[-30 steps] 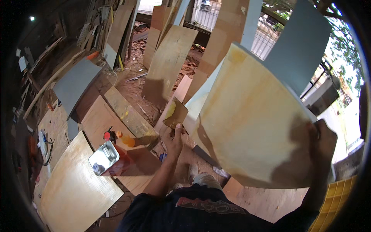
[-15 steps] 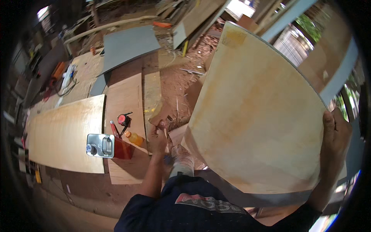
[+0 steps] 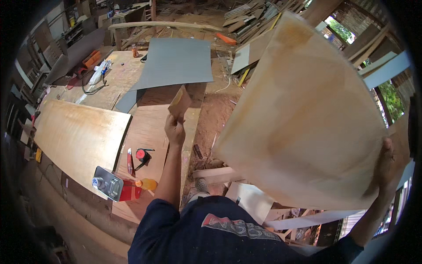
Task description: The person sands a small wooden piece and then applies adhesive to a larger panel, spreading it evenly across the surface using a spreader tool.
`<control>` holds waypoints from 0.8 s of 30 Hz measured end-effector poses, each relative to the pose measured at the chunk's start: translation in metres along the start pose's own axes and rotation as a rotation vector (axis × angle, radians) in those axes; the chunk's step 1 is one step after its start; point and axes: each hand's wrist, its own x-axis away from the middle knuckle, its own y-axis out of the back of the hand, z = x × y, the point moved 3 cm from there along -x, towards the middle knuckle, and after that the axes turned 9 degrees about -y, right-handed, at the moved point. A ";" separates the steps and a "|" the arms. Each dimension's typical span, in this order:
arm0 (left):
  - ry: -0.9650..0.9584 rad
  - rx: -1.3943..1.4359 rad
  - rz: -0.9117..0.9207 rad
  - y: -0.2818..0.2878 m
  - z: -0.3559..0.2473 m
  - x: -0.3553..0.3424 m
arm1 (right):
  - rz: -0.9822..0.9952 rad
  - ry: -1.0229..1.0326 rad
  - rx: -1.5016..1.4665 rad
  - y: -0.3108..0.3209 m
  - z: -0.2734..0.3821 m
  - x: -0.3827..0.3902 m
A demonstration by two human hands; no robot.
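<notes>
My left hand [image 3: 175,131] is raised over the workbench, its fingers closed on a small flat tan piece [image 3: 180,101] with a yellowish, smeared-looking lower part. In my right hand [image 3: 387,163] is the right edge of a large thin sheet [image 3: 303,114], held up and tilted. Its cream face, slightly blurred, carries orange-brown stains. On the bench, left of my left forearm, stand a red can with a metal top [image 3: 108,184] and a small bottle of orange liquid [image 3: 146,184]. Beyond them lie a red-handled cutter [image 3: 129,161] and a black-and-red tape measure [image 3: 141,155].
A pale, shiny wooden panel [image 3: 81,145] lies at the left of the bench. A grey sheet [image 3: 178,59] covers its far part, overhanging on the right. Scrap boards [image 3: 252,20] pile up beyond, and an offcut [image 3: 217,175] lies on the floor near my feet.
My left hand has risen and moved forward, bringing the small flat piece into clear view. The large sheet has shifted slightly right and up with my right hand. My view has turned.
</notes>
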 end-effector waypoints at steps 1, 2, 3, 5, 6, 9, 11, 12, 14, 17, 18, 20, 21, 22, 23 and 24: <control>-0.021 0.051 -0.012 -0.010 0.007 -0.015 | -0.006 0.012 0.002 0.001 -0.011 -0.017; -0.087 -0.018 0.026 -0.015 0.026 -0.028 | -0.083 0.040 0.048 0.005 -0.021 -0.034; -0.091 -0.026 0.022 -0.022 0.025 -0.038 | -0.162 0.072 0.145 0.002 -0.021 -0.046; -0.049 -0.107 0.050 -0.040 0.021 -0.052 | -0.334 0.117 0.352 0.002 -0.022 -0.072; 0.025 -0.181 0.123 -0.051 0.021 -0.058 | -0.264 -0.005 0.343 0.002 -0.014 -0.080; -0.063 -0.154 0.129 -0.051 0.045 -0.079 | -0.207 -0.054 0.066 -0.023 -0.012 -0.118; -0.067 -0.210 0.146 -0.066 0.055 -0.085 | -0.208 0.011 -0.158 -0.030 -0.005 -0.133; -0.080 -0.332 0.175 -0.059 0.057 -0.093 | -0.100 0.010 -0.158 -0.057 -0.006 -0.140; -0.077 -0.358 0.175 -0.054 0.082 -0.103 | -0.064 0.052 -0.263 -0.086 0.008 -0.156; -0.027 -0.368 0.231 -0.075 0.096 -0.106 | -0.014 -0.030 -0.125 -0.111 0.030 -0.171; 0.001 -0.407 0.266 -0.085 0.103 -0.109 | -0.032 0.016 -0.153 -0.126 0.027 -0.181; 0.079 -0.464 0.344 -0.108 0.119 -0.114 | -0.035 0.061 -0.157 -0.146 0.031 -0.195; 0.077 -0.483 0.337 -0.108 0.132 -0.115 | -0.023 0.103 -0.180 -0.165 0.033 -0.203; 0.058 -0.500 0.384 -0.113 0.147 -0.121 | -0.062 0.153 -0.148 -0.184 0.028 -0.215; 0.040 -0.516 0.431 -0.118 0.164 -0.128 | -0.070 0.155 -0.164 -0.200 0.023 -0.226; 0.110 -0.518 0.445 -0.140 0.168 -0.129 | -0.039 0.144 -0.139 -0.216 0.012 -0.233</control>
